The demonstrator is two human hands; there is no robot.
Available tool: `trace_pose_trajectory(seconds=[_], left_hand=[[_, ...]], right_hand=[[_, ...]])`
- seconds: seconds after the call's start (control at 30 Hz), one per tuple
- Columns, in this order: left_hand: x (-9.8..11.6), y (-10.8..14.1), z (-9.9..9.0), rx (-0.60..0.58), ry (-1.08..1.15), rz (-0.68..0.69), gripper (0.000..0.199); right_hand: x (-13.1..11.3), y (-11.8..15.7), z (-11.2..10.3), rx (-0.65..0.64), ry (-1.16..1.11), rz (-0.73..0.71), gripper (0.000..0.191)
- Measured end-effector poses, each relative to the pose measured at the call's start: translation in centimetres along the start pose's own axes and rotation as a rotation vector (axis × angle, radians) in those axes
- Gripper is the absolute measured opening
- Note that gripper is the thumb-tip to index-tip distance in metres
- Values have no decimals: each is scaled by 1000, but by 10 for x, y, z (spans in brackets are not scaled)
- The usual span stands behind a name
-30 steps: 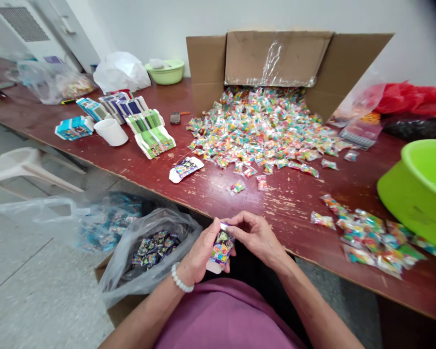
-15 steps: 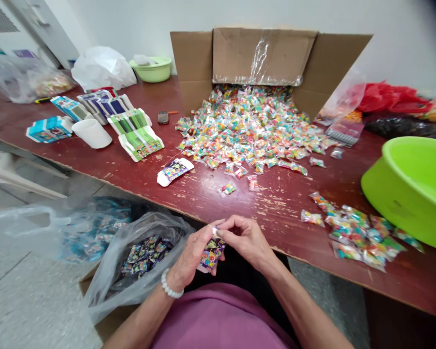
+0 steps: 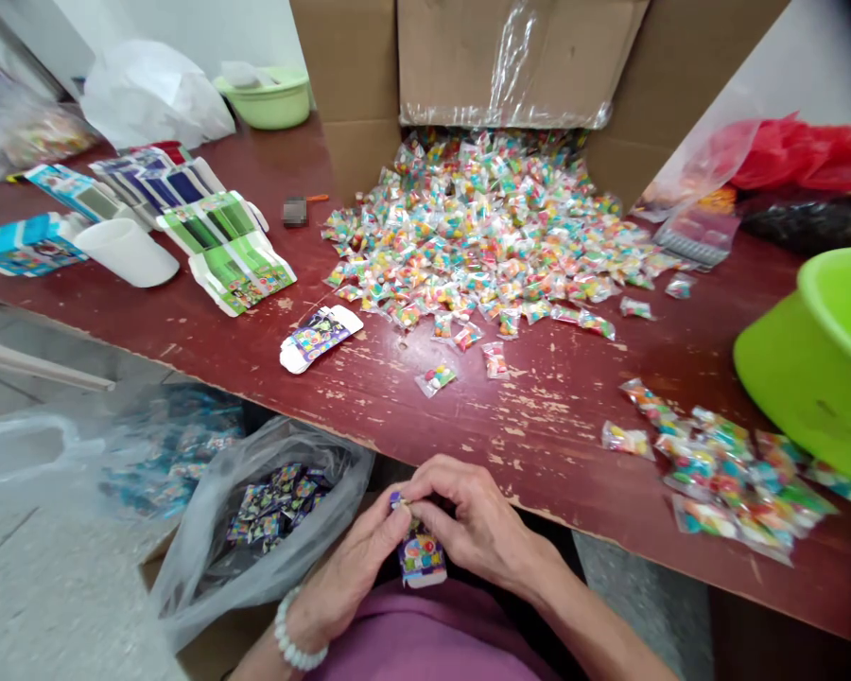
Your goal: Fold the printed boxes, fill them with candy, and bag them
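Close to my lap, between both hands, is a small purple printed candy box (image 3: 423,556). My left hand (image 3: 358,558) grips its upper left side, thumb across the top. The fingers of my right hand (image 3: 472,520) pinch at the upper end, partly covering it. On the table edge ahead lies a flattened purple and white candy box (image 3: 321,337). A single candy packet (image 3: 437,379) rests to its right, with a large heap of candy packets (image 3: 482,227) behind, spilling from a cardboard box (image 3: 517,61).
Left on the table stand flat green cartons (image 3: 231,255), a white cup (image 3: 128,253) and blue boxes (image 3: 32,243). A green basin (image 3: 815,350) sits right, beside loose packets (image 3: 738,482). Below left, a clear bag (image 3: 184,577) holds small dark packets (image 3: 276,506).
My view has moved closer to the table. The box in my hands has turned more upright and sits lower, and my right fingers have closed over its upper end.
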State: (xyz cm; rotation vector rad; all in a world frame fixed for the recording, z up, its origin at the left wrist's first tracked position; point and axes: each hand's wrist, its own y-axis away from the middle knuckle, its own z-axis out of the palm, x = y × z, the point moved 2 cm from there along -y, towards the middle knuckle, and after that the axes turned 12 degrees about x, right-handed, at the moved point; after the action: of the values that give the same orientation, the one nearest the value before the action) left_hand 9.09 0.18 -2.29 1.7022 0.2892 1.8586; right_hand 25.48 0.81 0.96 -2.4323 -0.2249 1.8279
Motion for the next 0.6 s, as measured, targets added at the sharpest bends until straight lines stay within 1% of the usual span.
trace_pose_trajectory(seconds=[0.03, 0.07, 0.1, 0.13, 0.2, 0.27, 0.3, 0.33, 0.37, 0.4, 0.47, 0.53, 0.6], left_hand=[[-2, 0, -4, -39, 22, -46, 39], [-4, -1, -8, -69, 51, -95, 39], [-6, -1, -12, -90, 77, -141, 40], [-7, -1, -17, -106, 88, -181, 43], [-9, -1, -28, -113, 62, -233, 56], [-9, -1, -42, -125, -38, -263, 65], [-8, -1, -50, -132, -119, -265, 64], [-6, -2, -58, -145, -220, -263, 59], [-5, -3, -66, -164, -332, -260, 53], [-2, -3, -73, -186, -440, -252, 50], [2, -5, -82, -244, -609, -236, 53], [6, -5, -84, -356, -686, -252, 53], [8, -5, -81, -476, -719, -262, 42]], right_hand=[[0, -5, -2, -43, 28, 14, 12], [1, -10, -5, -59, 43, 28, 11], [2, -15, -8, -44, 44, 38, 10], [4, -22, -12, -2, 39, 43, 11], [13, -37, -24, 130, 62, 30, 16], [25, -55, -38, 286, 176, 4, 21], [32, -64, -44, 355, 261, -11, 23], [38, -73, -49, 394, 335, -32, 25], [43, -82, -52, 400, 396, -63, 26], [47, -90, -53, 366, 452, -101, 28], [52, -103, -50, 257, 568, -159, 32], [53, -112, -46, 152, 706, -159, 29], [52, -115, -44, 87, 829, -124, 20]])
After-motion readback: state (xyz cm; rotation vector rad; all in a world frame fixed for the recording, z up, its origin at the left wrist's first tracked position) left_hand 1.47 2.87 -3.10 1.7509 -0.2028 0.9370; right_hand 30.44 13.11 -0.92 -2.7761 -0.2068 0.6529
